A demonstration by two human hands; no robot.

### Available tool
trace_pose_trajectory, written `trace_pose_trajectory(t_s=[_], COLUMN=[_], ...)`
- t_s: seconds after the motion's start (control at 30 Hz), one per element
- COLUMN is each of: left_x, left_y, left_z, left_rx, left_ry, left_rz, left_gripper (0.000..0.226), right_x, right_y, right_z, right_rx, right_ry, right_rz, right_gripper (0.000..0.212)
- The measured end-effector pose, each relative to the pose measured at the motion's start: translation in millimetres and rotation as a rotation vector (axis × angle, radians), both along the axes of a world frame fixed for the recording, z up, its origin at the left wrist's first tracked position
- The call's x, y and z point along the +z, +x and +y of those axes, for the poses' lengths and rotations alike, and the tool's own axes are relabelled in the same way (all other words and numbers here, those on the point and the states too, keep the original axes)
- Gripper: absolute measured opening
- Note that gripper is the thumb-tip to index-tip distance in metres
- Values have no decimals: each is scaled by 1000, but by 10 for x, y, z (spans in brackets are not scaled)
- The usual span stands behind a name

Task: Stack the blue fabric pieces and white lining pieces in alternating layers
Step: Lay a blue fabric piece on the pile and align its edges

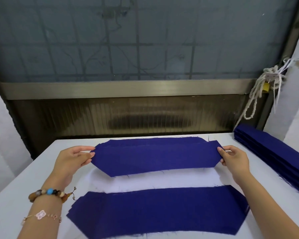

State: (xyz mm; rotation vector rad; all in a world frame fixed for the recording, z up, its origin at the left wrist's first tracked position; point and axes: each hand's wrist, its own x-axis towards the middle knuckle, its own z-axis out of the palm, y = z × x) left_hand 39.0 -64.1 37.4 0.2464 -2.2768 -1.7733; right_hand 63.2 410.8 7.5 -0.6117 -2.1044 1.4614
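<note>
In the head view, the left hand (76,157) and right hand (235,157) each pinch 1 end of a blue piece (155,157), stretching it flat, probably so it lands unwrinkled. It overlaps a far blue layer (154,140), just beyond the white lining (162,180). A near stack (159,211) lies on the worktop (16,195).

blue fabric piece (155,156): matt woven cloth, fuzzy frayed edges
white lining (162,180): thin smooth cloth, matt
table (40,169): plain white cloth cover, no shine
window rail (128,88): brushed metal, dull sheen
rope (254,95): rough twisted cord
bracelet (48,193): glossy beads
</note>
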Motion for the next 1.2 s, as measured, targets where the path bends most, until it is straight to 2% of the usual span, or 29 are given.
trace_pose_trajectory(t_s=[0.2,0.47,0.63,0.93,1.07,1.2], left_x=[-183,-129,-147,-268,-297,-387], left_y=[247,550,692,960,1052,1147], left_z=[-88,-148,-169,-288,-309,-257], left_rx=[-21,-148,-153,-229,-261,-285], left_ry=[-37,0,3,62,30,-76], left_rz=[-57,-153,-182,-245,-252,-154], left_gripper=[17,21,20,20,20,20], right_x=[23,8,-49,-92,-162,-223], right_y=[258,633,801,1182,1289,1325], right_z=[19,70,50,65,34,-10], right_rx=[11,69,68,68,90,102], right_ry=[44,85,90,160,263,388], right_rz=[-46,-118,-163,-150,-145,-146], right_gripper=[10,12,11,16,17,19])
